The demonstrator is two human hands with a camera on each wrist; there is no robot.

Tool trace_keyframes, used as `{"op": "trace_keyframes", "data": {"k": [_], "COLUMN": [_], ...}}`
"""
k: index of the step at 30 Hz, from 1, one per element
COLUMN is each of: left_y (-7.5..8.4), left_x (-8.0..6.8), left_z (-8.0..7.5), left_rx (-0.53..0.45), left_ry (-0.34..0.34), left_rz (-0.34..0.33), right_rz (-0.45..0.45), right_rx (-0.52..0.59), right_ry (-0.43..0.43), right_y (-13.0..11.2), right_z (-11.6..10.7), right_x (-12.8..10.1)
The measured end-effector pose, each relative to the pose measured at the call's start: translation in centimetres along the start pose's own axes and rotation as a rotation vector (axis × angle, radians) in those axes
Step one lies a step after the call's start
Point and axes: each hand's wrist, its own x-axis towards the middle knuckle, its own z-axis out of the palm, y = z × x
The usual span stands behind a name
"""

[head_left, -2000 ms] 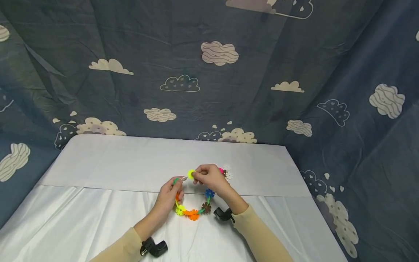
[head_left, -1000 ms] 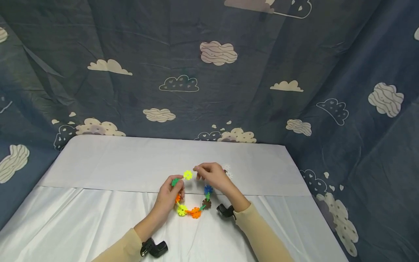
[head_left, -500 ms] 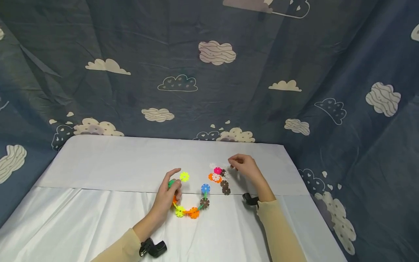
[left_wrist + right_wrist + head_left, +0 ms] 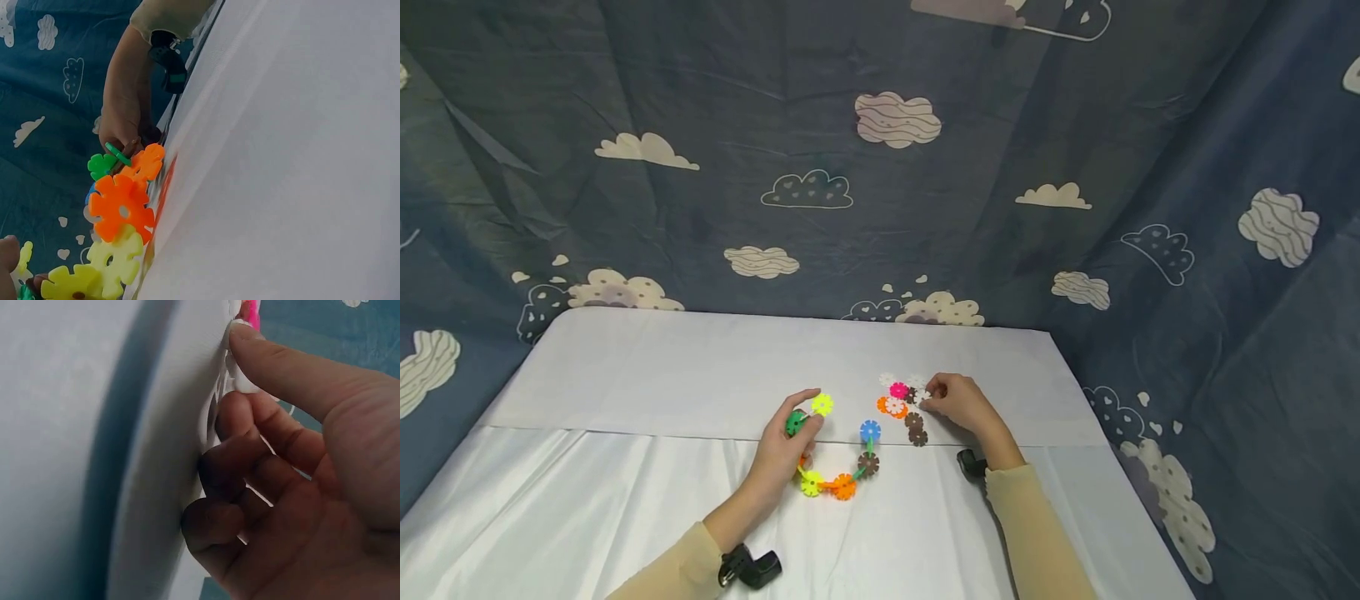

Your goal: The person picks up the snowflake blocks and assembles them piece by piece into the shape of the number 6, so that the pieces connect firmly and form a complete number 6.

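My left hand (image 4: 777, 446) grips one end of a chain of flower-shaped interlocking plastic discs, pinching it near a green disc (image 4: 795, 423). A yellow disc (image 4: 822, 405) stands at that end, beyond the fingertips. The chain curves down through orange discs (image 4: 844, 487) and a brown one (image 4: 868, 464) to a blue disc (image 4: 870, 431). In the left wrist view, orange (image 4: 122, 209) and yellow-green discs (image 4: 115, 259) hang linked edge to edge. My right hand (image 4: 966, 406) pinches a white disc (image 4: 245, 380) between thumb and index finger, its other fingertips against the tabletop.
Loose discs lie left of my right hand: a pink one (image 4: 898, 391), an orange one (image 4: 882, 405), brown ones (image 4: 917, 437) and white ones (image 4: 887, 380). White cloth (image 4: 647, 383) covers the table, and a dark cloud-print curtain (image 4: 820, 100) hangs behind and at both sides.
My right hand let go of the yellow disc at the chain's end, moved right to the loose discs, and lowered to pinch a white one. My left hand keeps its grip on the chain.
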Motion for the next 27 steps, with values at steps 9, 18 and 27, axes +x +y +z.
{"op": "trace_keyframes", "data": {"k": [9, 18, 27], "left_y": [0.1, 0.0, 0.1], "left_x": [0.0, 0.2, 0.0], "left_z": [0.0, 0.1, 0.2], "left_rx": [-0.028, -0.017, 0.015], "left_ry": [0.004, 0.015, 0.034], "left_rz": [-0.020, -0.014, 0.014], "right_rz": [-0.092, -0.223, -0.353], "right_rx": [0.134, 0.275, 0.235], "right_ry": [-0.001, -0.064, -0.019], "right_y": [-2.6, -7.9, -10.4], "right_z": [-0.3, 1.7, 3.6], "right_x": [-0.7, -3.0, -4.6]}}
